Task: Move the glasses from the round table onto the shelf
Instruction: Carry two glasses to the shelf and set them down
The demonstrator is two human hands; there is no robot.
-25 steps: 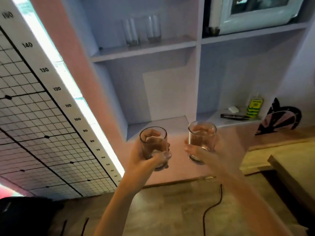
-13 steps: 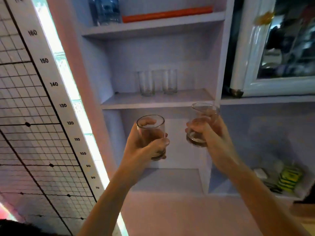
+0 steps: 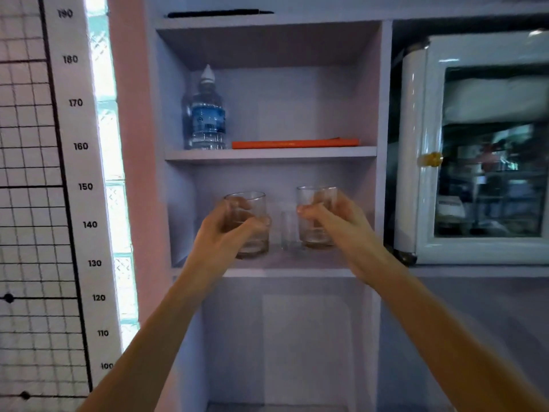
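Note:
My left hand grips a clear glass tumbler inside the middle compartment of the lilac shelf, its base at or just above the shelf board. My right hand grips a second clear tumbler beside it to the right, also low over the board. Between the two held tumblers, a taller clear glass stands further back on the same board. A second glass that stood there earlier is hidden behind my hands.
Above, a water bottle and a flat orange object sit on the upper shelf board. A white glass-door cabinet stands to the right. A height-scale grid board covers the wall at left.
Both hands rose and reached forward with the tumblers into the middle shelf compartment. The camera tilted up, so the upper shelf with the bottle came into view.

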